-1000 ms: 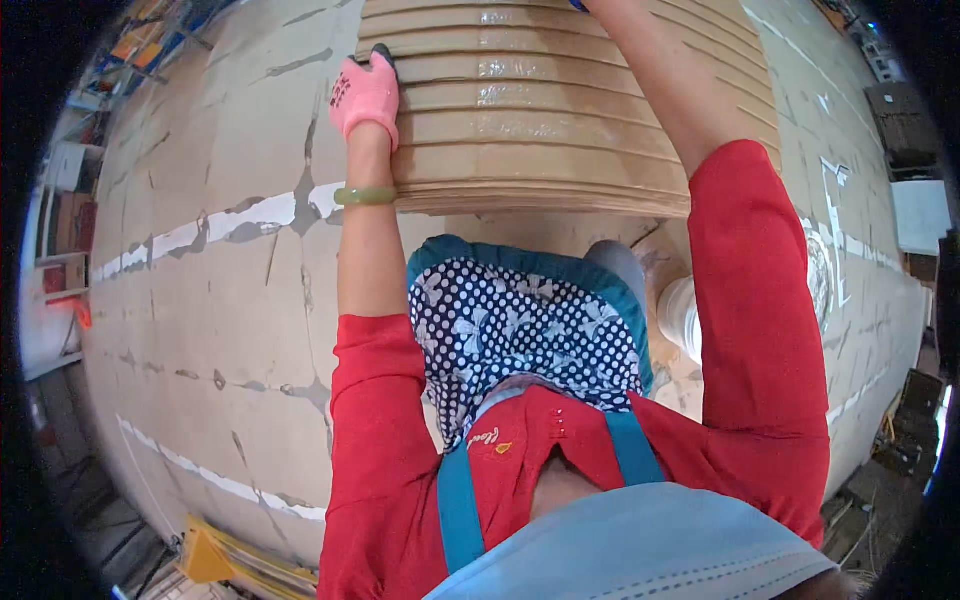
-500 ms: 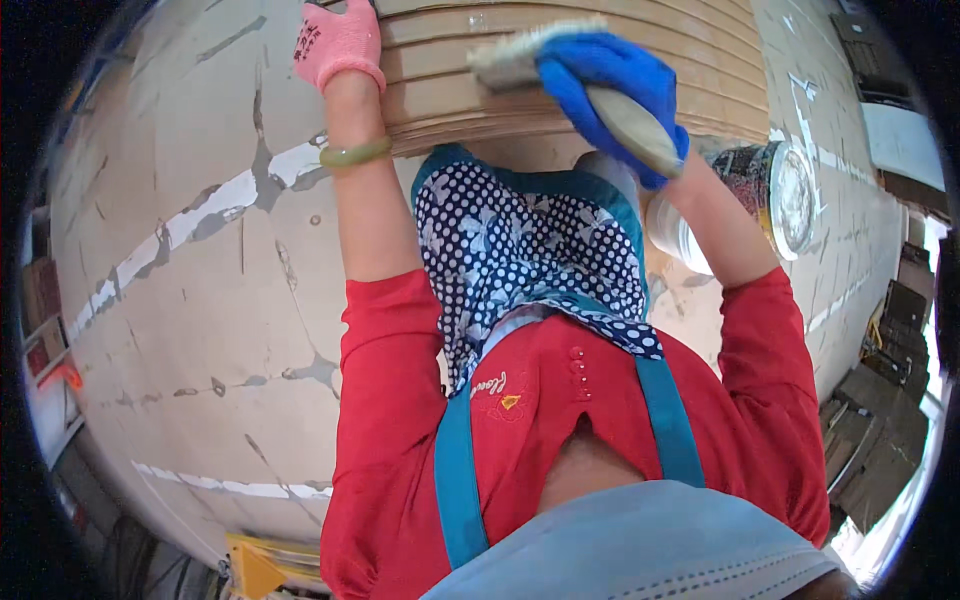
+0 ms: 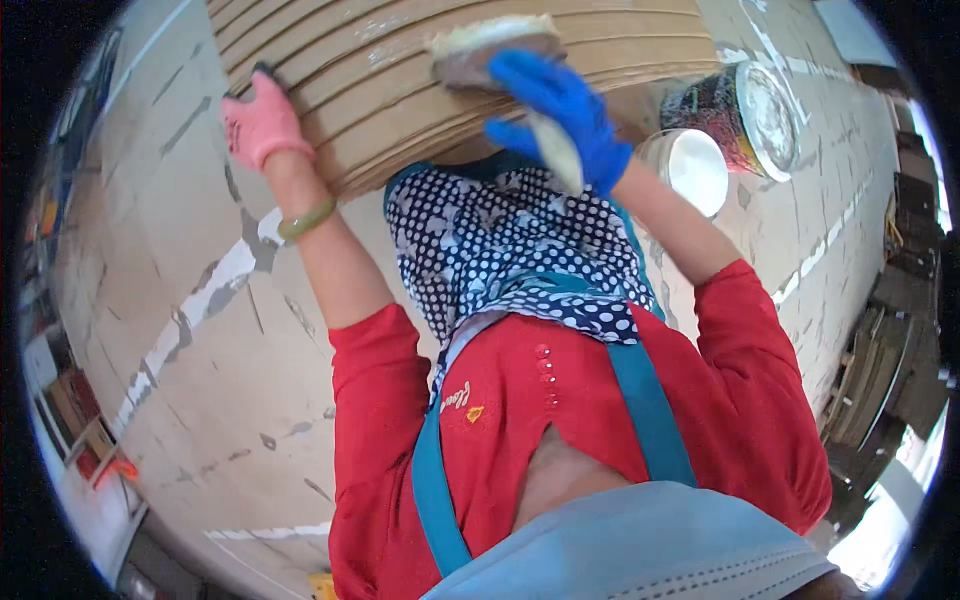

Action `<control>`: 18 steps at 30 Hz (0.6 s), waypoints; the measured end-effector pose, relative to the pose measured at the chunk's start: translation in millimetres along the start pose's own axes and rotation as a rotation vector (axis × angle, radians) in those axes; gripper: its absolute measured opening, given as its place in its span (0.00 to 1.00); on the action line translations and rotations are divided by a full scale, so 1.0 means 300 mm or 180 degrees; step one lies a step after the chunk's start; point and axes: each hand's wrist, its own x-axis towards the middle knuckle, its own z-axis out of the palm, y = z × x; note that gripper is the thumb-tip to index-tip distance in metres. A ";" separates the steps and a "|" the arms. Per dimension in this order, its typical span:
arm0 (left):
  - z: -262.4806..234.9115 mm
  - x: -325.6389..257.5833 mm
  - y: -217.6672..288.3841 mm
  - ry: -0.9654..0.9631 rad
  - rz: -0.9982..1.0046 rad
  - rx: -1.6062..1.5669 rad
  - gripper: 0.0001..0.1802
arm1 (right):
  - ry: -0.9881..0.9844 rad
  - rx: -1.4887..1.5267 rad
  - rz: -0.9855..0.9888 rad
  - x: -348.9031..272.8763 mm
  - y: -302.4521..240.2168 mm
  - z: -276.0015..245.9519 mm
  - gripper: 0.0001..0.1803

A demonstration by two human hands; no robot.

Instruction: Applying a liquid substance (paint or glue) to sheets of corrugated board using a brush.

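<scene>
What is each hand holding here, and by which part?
The right hand, blue-gloved, holds a wide pale brush by its handle. The left hand, pink-gloved, rests flat on the stacked brown boards, holding nothing.

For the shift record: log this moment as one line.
left hand: pink glove, pressed on stacked boards | right hand: blue glove, holds brush on stack | open paint can and lid on floor, right

A wide brush (image 3: 495,45) with pale, paste-laden bristles lies flat on the stack of brown cardboard sheets (image 3: 400,90), its pale handle running down through the blue-gloved grip. The stack's layered edges curve sideways, reaching under the pink-gloved grip at its left end.
</scene>
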 end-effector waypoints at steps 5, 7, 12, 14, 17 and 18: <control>0.000 0.026 -0.046 0.0235 0.0178 -0.0197 0.40 | -0.0383 0.0544 0.0361 -0.106 -0.004 -0.135 0.17; 0.001 0.005 -0.039 0.0215 0.0146 -0.0085 0.40 | -0.0225 0.1205 0.1083 -0.055 0.047 -0.194 0.14; -0.003 -0.001 0.002 0.0246 0.0037 0.0244 0.40 | 0.0463 0.1598 0.1862 0.412 0.500 -0.231 0.10; 0.009 0.005 0.017 0.0228 0.0093 0.0173 0.40 | 0.0371 0.2215 0.1479 0.502 0.750 -0.195 0.10; 0.018 0.020 0.009 0.0171 0.0128 0.0068 0.39 | -0.0135 0.2113 0.1430 0.523 0.860 -0.148 0.11; 0.022 0.029 0.006 0.0086 0.0146 -0.0040 0.37 | -0.0162 0.1829 0.1015 0.458 0.867 -0.144 0.12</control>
